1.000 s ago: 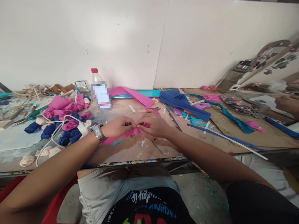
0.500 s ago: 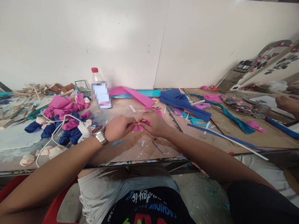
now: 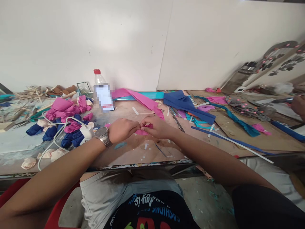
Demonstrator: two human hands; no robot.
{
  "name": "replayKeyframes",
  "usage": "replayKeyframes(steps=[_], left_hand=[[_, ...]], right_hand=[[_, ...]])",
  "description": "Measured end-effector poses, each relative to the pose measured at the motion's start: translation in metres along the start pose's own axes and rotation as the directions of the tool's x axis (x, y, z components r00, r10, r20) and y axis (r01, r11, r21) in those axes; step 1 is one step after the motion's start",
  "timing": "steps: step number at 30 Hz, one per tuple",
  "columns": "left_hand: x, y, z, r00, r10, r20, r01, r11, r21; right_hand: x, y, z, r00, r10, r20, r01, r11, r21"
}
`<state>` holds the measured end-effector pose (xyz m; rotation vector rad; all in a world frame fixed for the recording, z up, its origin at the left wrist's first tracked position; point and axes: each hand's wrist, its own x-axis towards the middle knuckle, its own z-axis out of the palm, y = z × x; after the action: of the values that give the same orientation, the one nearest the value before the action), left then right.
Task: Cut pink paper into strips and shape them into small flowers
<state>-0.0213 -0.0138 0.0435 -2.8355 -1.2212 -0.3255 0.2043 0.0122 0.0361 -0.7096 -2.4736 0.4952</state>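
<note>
My left hand (image 3: 122,129), with a metal watch on its wrist, and my right hand (image 3: 157,127) meet over the middle of the worktable (image 3: 143,152). Both pinch a small pink fabric strip (image 3: 144,130), bunched up between the fingertips. Most of the strip is hidden inside the fingers. Just behind my right hand lies a longer pink fabric band (image 3: 143,99). Small white scraps lie on the table under my hands.
A pile of pink and blue fabric rolls (image 3: 64,121) and a white cable (image 3: 54,140) lie at the left. A plastic bottle (image 3: 101,90) stands behind. Blue and teal fabric strips (image 3: 188,106) spread to the right. Another person's hand (image 3: 299,105) shows at the far right.
The pink strip that trailed out under my left hand has been gathered up between my fingers. Both hands shifted slightly away from me.
</note>
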Motion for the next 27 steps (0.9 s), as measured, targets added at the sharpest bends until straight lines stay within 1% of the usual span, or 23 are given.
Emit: replayKeyframes(steps=[2,5,9,12,15,19,24,27], left_hand=[[0.0007,-0.0020,0.0012,1.000,0.002,-0.013,-0.002,1.000,-0.023],[0.0008,-0.0037,0.0036,0.999,0.019,-0.036,-0.021,0.998,-0.062],[-0.0002,-0.0018,0.0056,0.998,0.038,-0.046,-0.042,0.994,-0.096],[-0.0003,0.0006,0.0046,0.998,0.022,-0.060,-0.029,0.991,-0.130],[0.0001,0.0014,0.0024,0.997,-0.002,-0.079,-0.014,0.980,-0.200],[0.0007,0.0008,0.0015,0.997,-0.018,-0.073,-0.003,0.962,-0.275],[0.0010,0.0000,0.0019,0.998,-0.032,-0.050,0.012,0.938,-0.347],[0.0004,-0.0019,0.0009,0.999,-0.038,-0.019,0.028,0.919,-0.394]], right_hand=[[0.0006,0.0014,0.0000,1.000,-0.002,-0.007,0.002,1.000,0.030],[0.0013,0.0011,0.0008,0.999,-0.017,-0.033,0.018,1.000,0.016],[0.0019,-0.0018,0.0023,0.999,-0.010,-0.032,0.010,1.000,0.007],[0.0024,-0.0029,0.0027,0.999,-0.004,-0.034,0.005,1.000,0.014],[0.0025,-0.0023,0.0024,0.999,0.011,-0.043,-0.010,1.000,0.019],[0.0021,-0.0010,0.0022,0.999,0.024,-0.042,-0.022,0.999,0.050],[0.0025,-0.0010,0.0018,0.998,-0.029,-0.051,0.029,1.000,0.002],[0.0023,-0.0001,0.0005,0.998,-0.026,-0.058,0.026,1.000,-0.008]])
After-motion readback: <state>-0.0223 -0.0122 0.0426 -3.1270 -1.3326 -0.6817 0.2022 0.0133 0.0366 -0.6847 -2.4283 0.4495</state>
